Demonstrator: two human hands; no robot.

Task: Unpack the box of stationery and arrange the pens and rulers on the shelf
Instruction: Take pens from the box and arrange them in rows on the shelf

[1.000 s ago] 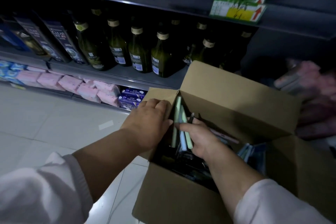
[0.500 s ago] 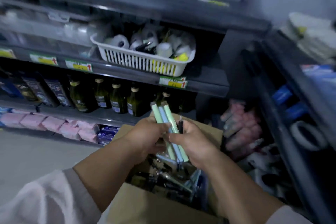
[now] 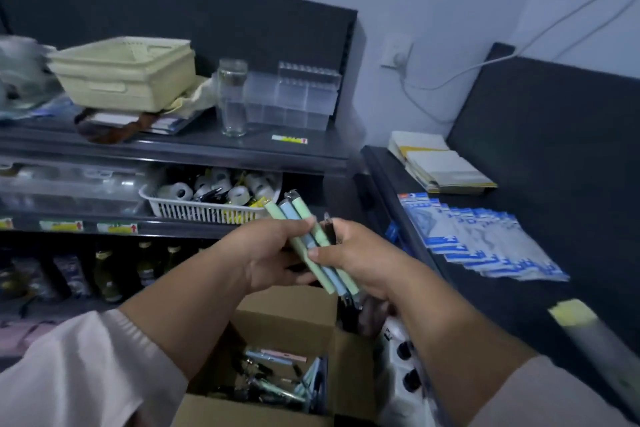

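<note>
1. Green and blue pens [image 3: 290,211] bundled above the open box [image 3: 287,317].
2. Left hand [image 3: 268,253] and right hand [image 3: 360,256] both curl round them.
3. Risk: a handover may loosen the grip; a pen could drop.

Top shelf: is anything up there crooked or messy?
Yes. The cream basket looks tilted, propped on a loose pile of papers rather than flat on the top shelf. The glass jar beside it stands upright.

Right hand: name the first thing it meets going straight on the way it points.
The left hand, holding the same pens just ahead of the right hand. Beyond, probably the white basket; depth is unclear.
</note>
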